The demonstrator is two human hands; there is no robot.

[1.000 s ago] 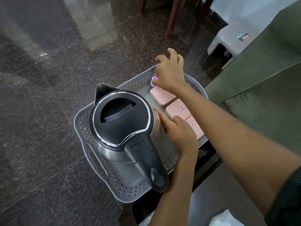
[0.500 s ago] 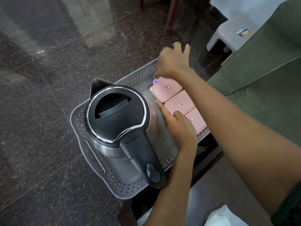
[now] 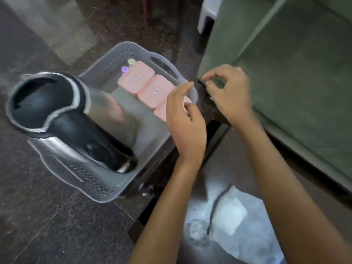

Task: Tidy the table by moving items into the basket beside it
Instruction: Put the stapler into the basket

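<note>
A grey perforated basket (image 3: pixel 106 67) stands on the dark floor beside the table. Inside it a steel kettle (image 3: pixel 62 119) with a black lid and handle fills the near left. Three pink lidded boxes (image 3: pixel 136 79) lie in a row along its right side. A small purple roll (image 3: pixel 124 69) and a pale green one (image 3: pixel 131 61) sit at the far end. My left hand (image 3: pixel 185 119) hovers over the nearest pink box, fingers apart, holding nothing. My right hand (image 3: pixel 228 92) is raised beyond the basket's right rim, fingers loosely curled and empty.
A green sofa (image 3: pixel 285 73) fills the right side. The dark table (image 3: pixel 219 187) is below my arms, with a white plastic bag (image 3: pixel 234 221) on it. A white plastic stool (image 3: pixel 207 14) stands at the top by the sofa.
My right hand has let go of the purple roll at the basket's far end and pulled back right. My left hand has come off the kettle. The view has swung right.
</note>
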